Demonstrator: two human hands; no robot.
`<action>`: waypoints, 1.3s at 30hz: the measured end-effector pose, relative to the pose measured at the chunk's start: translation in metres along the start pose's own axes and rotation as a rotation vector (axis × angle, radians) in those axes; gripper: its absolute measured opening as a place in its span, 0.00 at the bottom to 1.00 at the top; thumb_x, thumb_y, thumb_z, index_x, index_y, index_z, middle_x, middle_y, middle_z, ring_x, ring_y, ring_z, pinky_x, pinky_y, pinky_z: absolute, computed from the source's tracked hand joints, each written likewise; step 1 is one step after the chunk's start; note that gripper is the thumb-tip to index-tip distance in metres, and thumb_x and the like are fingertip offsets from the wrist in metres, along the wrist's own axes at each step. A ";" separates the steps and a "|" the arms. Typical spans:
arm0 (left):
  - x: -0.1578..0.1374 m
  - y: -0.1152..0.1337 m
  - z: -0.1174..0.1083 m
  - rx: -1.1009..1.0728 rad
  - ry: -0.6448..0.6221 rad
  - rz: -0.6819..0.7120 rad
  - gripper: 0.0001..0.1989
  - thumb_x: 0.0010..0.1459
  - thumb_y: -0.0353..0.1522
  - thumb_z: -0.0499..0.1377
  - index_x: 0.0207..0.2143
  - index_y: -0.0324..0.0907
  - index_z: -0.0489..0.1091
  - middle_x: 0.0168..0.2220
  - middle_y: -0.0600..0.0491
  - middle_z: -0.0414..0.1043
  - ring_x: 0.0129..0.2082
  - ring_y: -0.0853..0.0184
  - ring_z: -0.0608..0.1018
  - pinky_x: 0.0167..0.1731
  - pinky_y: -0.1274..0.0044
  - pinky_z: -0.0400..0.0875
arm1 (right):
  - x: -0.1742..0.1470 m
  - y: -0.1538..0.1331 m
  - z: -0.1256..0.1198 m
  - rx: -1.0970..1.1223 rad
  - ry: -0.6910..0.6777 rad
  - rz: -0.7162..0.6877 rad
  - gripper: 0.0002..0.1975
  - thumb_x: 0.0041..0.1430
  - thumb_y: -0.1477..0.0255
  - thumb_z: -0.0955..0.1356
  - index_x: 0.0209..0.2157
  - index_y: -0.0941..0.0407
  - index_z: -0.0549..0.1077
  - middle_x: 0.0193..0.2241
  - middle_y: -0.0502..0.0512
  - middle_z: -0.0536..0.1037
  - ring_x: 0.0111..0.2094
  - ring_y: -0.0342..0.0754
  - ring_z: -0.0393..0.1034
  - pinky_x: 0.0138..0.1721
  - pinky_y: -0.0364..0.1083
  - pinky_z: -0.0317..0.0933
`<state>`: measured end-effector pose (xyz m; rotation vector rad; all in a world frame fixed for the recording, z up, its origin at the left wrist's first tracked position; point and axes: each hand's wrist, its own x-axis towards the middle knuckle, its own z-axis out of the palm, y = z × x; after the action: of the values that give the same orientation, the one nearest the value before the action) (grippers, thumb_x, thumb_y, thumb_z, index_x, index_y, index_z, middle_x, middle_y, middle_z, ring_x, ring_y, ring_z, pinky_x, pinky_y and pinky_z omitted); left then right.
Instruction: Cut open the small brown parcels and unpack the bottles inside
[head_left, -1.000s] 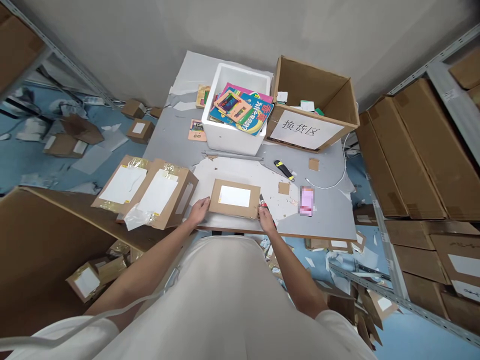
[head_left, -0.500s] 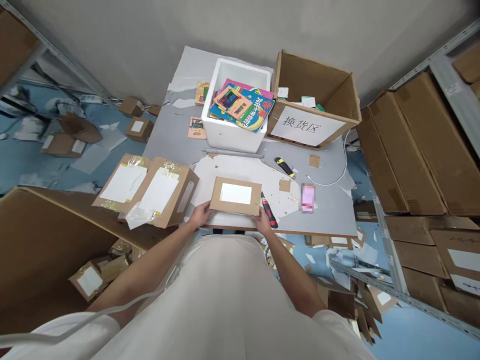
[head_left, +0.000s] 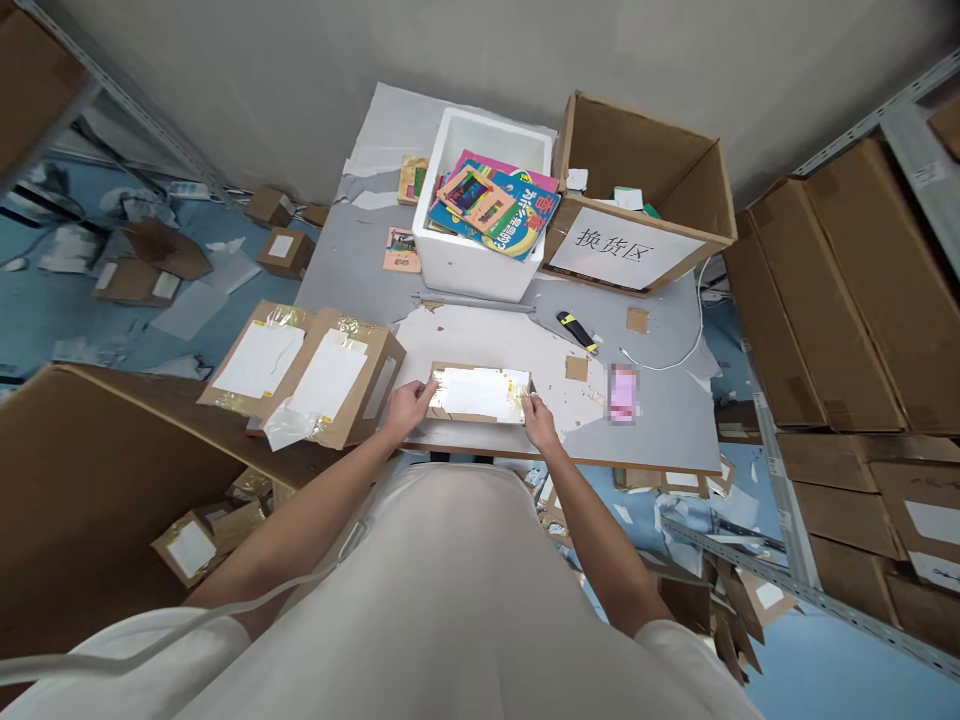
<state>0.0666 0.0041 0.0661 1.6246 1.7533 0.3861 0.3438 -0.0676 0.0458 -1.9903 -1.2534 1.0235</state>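
A small cardboard box (head_left: 480, 393) is held between my two hands near the table's front edge. The side facing me carries a white label and shiny clear tape. My left hand (head_left: 410, 408) grips its left end, and my right hand (head_left: 539, 422) its right end, thumbs at the upper corners. Beyond the box to the right lies a black and yellow utility knife (head_left: 577, 332). To the left sit two taped cartons, the nearer one (head_left: 386, 390) close to my left hand. The red and black utility knife is out of sight.
At the back stand a white foam box (head_left: 480, 272) with books in it and an open carton (head_left: 712, 205) with a handwritten sign. A white cable (head_left: 675, 362) and a blurred pink item (head_left: 622, 393) lie on the right. Stacked cartons (head_left: 840, 290) fill the right-hand shelving.
The small box has been turned so that a different, taped and labelled side faces me. My right hand has shifted slightly up and right, and the red and black utility knife no longer shows.
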 end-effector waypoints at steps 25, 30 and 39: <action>-0.020 -0.047 0.025 -0.354 -0.162 0.064 0.25 0.52 0.47 0.56 0.44 0.38 0.72 0.44 0.45 0.76 0.45 0.58 0.76 0.45 0.70 0.70 | -0.014 0.031 0.013 0.103 -0.114 -0.039 0.18 0.58 0.67 0.64 0.49 0.55 0.68 0.43 0.58 0.75 0.43 0.51 0.71 0.47 0.51 0.65; 0.000 -0.022 0.012 -0.041 -0.058 0.065 0.22 0.58 0.47 0.49 0.32 0.41 0.75 0.36 0.45 0.77 0.39 0.59 0.76 0.39 0.73 0.67 | 0.001 0.016 0.002 -0.089 -0.034 -0.073 0.16 0.63 0.60 0.58 0.31 0.54 0.71 0.35 0.59 0.75 0.41 0.55 0.69 0.47 0.52 0.61; 0.037 -0.016 0.022 -0.083 -0.028 -0.062 0.23 0.55 0.49 0.52 0.26 0.40 0.74 0.30 0.44 0.77 0.36 0.54 0.76 0.38 0.70 0.66 | 0.029 0.018 0.011 -0.059 -0.016 -0.014 0.21 0.62 0.54 0.58 0.27 0.54 0.70 0.30 0.59 0.76 0.37 0.56 0.71 0.43 0.52 0.62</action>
<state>0.0704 0.0312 0.0298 1.5065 1.7395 0.4000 0.3512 -0.0475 0.0175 -2.0190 -1.3184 1.0077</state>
